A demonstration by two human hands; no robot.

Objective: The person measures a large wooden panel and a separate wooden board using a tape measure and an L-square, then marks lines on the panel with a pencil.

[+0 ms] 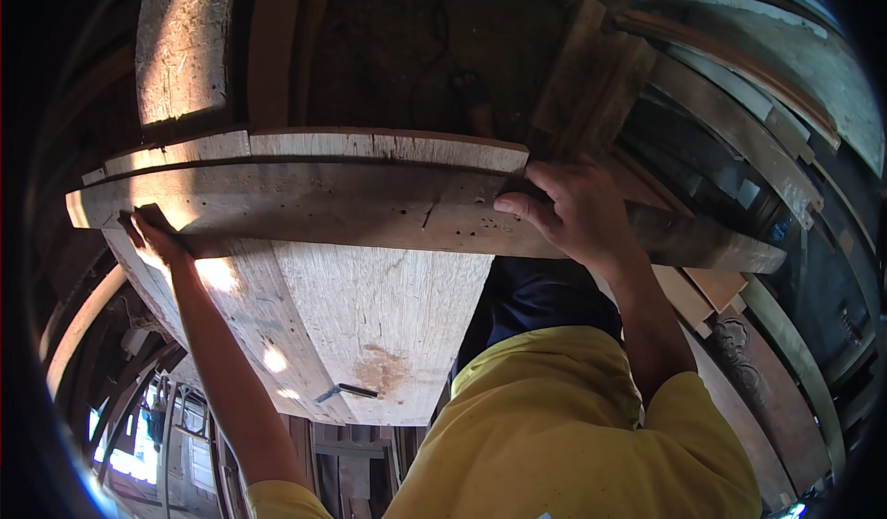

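Observation:
A long, worn wooden plank point(370, 205) stretches across in front of me, with small dark holes on its face. My left hand point(155, 237) is closed around its lower edge near the left end. Farther right, my right hand point(582, 207) grips the same plank; its thumb presses on the face and the fingers curl over the top edge. Below the plank is a wooden bench top point(379, 297), partly covered by it. A slim dark-handled tool point(357, 390) lies at the near edge of the bench, its exact kind unclear.
Just beyond the plank runs a pale board point(388, 146). A rough, sunlit board point(188, 43) stretches away at the far left. Many boards point(739, 131) are stacked along the right, beside a carved wooden panel point(739, 348). Someone's foot point(473, 89) shows dimly in the far shadow.

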